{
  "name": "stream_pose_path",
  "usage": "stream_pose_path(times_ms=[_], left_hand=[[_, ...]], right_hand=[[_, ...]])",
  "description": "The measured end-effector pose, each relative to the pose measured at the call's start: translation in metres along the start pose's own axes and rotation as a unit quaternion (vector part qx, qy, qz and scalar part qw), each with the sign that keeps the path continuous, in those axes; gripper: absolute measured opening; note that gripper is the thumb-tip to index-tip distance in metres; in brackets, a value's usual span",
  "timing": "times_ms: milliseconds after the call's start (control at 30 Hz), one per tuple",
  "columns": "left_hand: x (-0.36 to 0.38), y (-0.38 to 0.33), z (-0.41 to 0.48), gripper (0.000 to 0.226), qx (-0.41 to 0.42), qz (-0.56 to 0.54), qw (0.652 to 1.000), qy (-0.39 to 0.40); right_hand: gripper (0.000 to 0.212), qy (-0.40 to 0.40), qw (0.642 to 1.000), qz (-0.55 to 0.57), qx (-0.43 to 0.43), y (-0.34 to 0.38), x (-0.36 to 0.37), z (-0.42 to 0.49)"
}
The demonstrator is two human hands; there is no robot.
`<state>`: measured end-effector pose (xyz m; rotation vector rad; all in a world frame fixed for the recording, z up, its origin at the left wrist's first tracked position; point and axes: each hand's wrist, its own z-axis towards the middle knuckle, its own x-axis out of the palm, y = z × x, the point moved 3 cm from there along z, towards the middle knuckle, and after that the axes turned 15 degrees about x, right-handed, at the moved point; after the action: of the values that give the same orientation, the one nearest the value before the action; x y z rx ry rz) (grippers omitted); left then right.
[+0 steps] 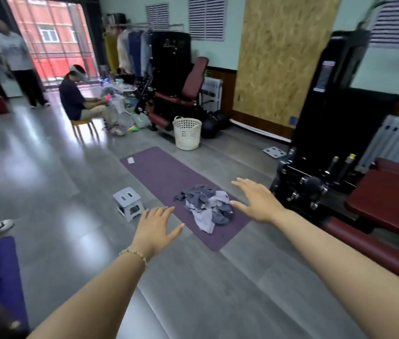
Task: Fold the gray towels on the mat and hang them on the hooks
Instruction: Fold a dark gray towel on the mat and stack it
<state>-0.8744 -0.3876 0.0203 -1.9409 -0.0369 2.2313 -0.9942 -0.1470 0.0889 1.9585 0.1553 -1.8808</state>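
Both hands, L (157, 228) & R (258, 201), spread, holding nothing, towels (207, 205) heaped on mat (159, 172) btwn them.

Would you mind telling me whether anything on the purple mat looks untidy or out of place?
Yes: the gray towels lie in a crumpled, tangled heap near the close end of the purple mat, none folded. Nothing looks spilled or damaged.

Glossy gray floor (46, 167). Pale green walls (232, 33) carry louvered vents (207, 17). Large window (51, 37) at far left admits daylight. White basket (187, 133) stands beside a black exercise machine (169, 57).
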Motion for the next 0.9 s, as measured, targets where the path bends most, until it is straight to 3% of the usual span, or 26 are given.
stream_pose_path(times_ms=[233,467,900], left_hand=[[0.007,0.187,0.087,0.053,-0.066,-0.009,0.998,0.004],[-0.017,0.403,0.169,0.050,-0.100,-0.020,0.995,0.009],[-0.016,0.708,0.362,0.052,-0.119,-0.054,0.991,0.009]], right_hand=[[0.056,0.027,0.998,0.018,-0.048,0.097,0.048,0.189],[0.054,0.045,0.996,0.061,-0.038,0.245,0.090,0.375],[0.056,0.078,0.993,0.075,-0.039,0.420,0.169,0.707]])
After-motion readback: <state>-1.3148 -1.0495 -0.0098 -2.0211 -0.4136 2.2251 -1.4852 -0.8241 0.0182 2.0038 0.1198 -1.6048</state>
